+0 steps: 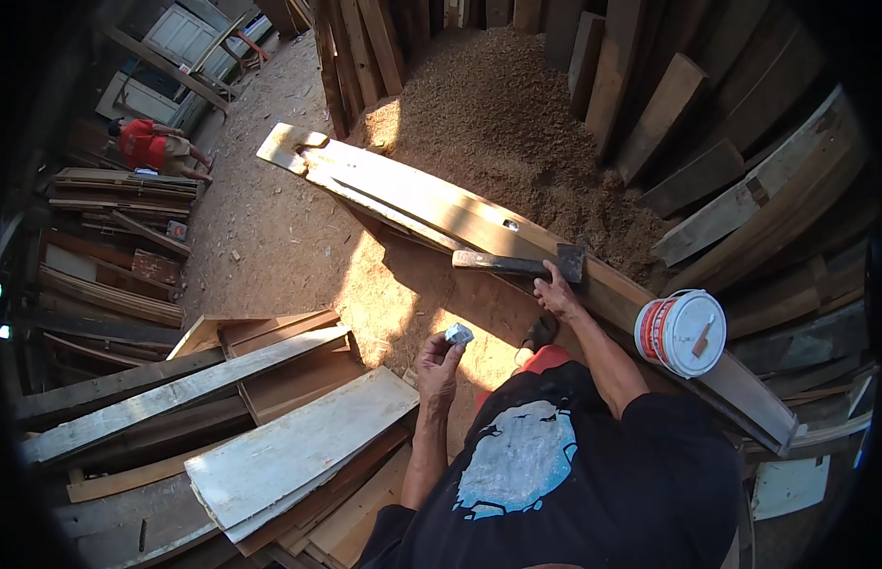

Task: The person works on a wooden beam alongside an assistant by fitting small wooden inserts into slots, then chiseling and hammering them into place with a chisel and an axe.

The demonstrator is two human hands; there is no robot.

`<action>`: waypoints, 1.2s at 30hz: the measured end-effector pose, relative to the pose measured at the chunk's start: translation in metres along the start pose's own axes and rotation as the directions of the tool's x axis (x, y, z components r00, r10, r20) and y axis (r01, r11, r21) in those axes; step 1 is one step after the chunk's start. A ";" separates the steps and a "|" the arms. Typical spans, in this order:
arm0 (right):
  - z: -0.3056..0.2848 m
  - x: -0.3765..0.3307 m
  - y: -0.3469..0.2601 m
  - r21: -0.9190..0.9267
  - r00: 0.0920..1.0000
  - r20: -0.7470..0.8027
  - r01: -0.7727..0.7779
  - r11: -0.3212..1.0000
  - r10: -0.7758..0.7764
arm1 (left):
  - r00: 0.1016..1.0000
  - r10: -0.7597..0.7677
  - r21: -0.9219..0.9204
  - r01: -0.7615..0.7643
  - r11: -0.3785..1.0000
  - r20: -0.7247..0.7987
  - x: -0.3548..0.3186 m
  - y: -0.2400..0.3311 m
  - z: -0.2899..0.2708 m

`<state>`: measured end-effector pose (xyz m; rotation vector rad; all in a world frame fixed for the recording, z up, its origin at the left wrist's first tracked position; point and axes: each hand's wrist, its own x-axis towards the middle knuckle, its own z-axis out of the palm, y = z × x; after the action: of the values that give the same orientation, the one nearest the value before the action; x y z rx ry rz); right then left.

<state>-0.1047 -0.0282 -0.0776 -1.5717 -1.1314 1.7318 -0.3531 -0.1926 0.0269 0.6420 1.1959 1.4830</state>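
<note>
My left hand is closed around a small, crumpled-looking pale blue and silvery thing, held up between thumb and fingers; its exact kind is unclear. A long pale wooden plank runs slantwise in front of me, with a small cut slot near its middle. Along its near edge is a hatchet-like tool with a wooden handle and a dark, blocky metal head. My right hand has its fingers curled on this tool where the handle meets the head. Part of the grip is hidden.
A white lidded bucket stands on the plank's right part, a small brown piece on its lid. Sawdust is heaped beyond. Boards lean at right; stacked boards lie at left. A person in red is far left.
</note>
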 end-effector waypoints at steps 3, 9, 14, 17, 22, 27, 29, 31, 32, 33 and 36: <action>0.003 0.025 -0.003 0.001 0.999 -0.027 -0.042 0.999 0.042 | 0.998 -0.039 0.055 0.042 0.998 -0.055 0.041 0.003 0.004; 0.014 0.055 0.035 -0.104 0.996 -0.064 0.054 0.993 -0.061 | 0.998 -0.057 0.194 0.051 0.980 0.028 0.150 -0.005 0.031; 0.014 0.080 0.073 -0.228 0.967 -0.178 0.141 0.963 -0.184 | 0.991 -0.076 0.380 0.027 0.925 0.114 0.235 -0.019 0.057; 0.017 0.067 0.049 -0.102 0.984 -0.176 -0.005 0.995 -0.013 | 0.984 -0.113 0.540 0.019 0.841 0.140 0.275 -0.037 0.055; 0.037 0.055 0.026 -0.032 0.961 -0.277 -0.002 0.999 -0.007 | 0.954 -0.133 0.783 -0.136 0.607 0.269 0.329 -0.070 0.044; 0.054 0.053 0.017 0.002 0.916 -0.397 -0.066 0.998 0.061 | 0.880 -0.228 0.841 -0.279 0.464 0.418 0.354 -0.071 0.076; 0.064 0.056 0.015 -0.029 0.820 -0.568 -0.104 0.994 0.069 | 0.861 -0.288 0.837 -0.243 0.491 0.419 0.356 -0.073 0.087; 0.076 0.061 0.006 -0.057 0.785 -0.613 -0.163 0.985 0.094 | 0.832 -0.308 0.819 -0.265 0.509 0.461 0.366 -0.079 0.081; 0.081 0.063 0.002 -0.087 0.753 -0.648 -0.225 0.970 0.117 | 0.827 -0.309 0.816 -0.273 0.510 0.470 0.372 -0.082 0.078; 0.086 0.063 -0.003 -0.081 0.746 -0.655 -0.229 0.970 0.122 | 0.803 -0.254 0.781 -0.364 0.507 0.539 0.376 -0.084 0.075; 0.096 0.067 -0.014 -0.071 0.719 -0.661 -0.343 0.937 0.213 | 0.780 -0.200 0.760 -0.460 0.459 0.593 0.383 -0.093 0.072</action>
<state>-0.2122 0.0128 -0.1040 -2.3165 -0.7329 1.0761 -0.3611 0.1835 -0.1105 1.8502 1.3257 0.4875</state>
